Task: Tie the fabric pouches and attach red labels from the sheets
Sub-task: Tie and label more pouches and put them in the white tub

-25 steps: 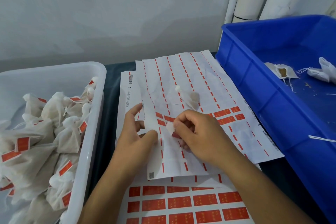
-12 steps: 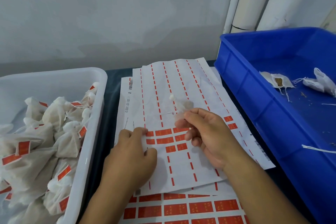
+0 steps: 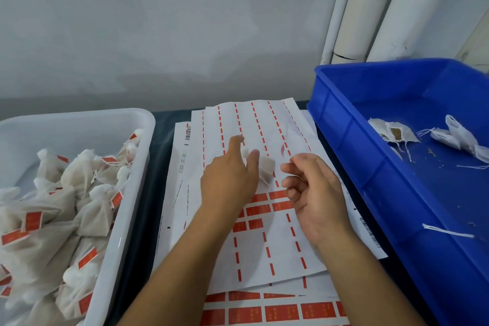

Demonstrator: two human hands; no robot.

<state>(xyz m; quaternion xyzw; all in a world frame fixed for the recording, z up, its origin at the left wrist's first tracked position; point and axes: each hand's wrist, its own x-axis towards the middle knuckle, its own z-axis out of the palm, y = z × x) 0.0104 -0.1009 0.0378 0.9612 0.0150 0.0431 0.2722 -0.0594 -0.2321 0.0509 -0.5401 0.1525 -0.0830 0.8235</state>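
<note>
A small white fabric pouch [image 3: 265, 167] lies on the top label sheet [image 3: 254, 254], whose upper rows are peeled bare. My left hand [image 3: 229, 180] reaches over the sheet with index finger and thumb straight. The thumb touches the pouch, and the pouch's knotted neck sits between the two fingers. To the right of the pouch, my right hand [image 3: 313, 194] hovers with its fingers curled. A small blurred red label [image 3: 283, 149] sticks up at its fingertips. Several red labels [image 3: 258, 210] remain in the middle of the top sheet.
A white tub [image 3: 137, 167] on the left holds several tied, labelled pouches. A blue crate [image 3: 352, 156] on the right holds a few loose pouches [image 3: 394, 132] and strings. Another sheet with full rows of red labels [image 3: 280, 312] lies nearest me. White pipes stand behind the crate.
My left hand left the sheet's lower left and reached up to the pouch. My right hand moved right, away from the pouch, with the label. The view tilted slightly upward.
</note>
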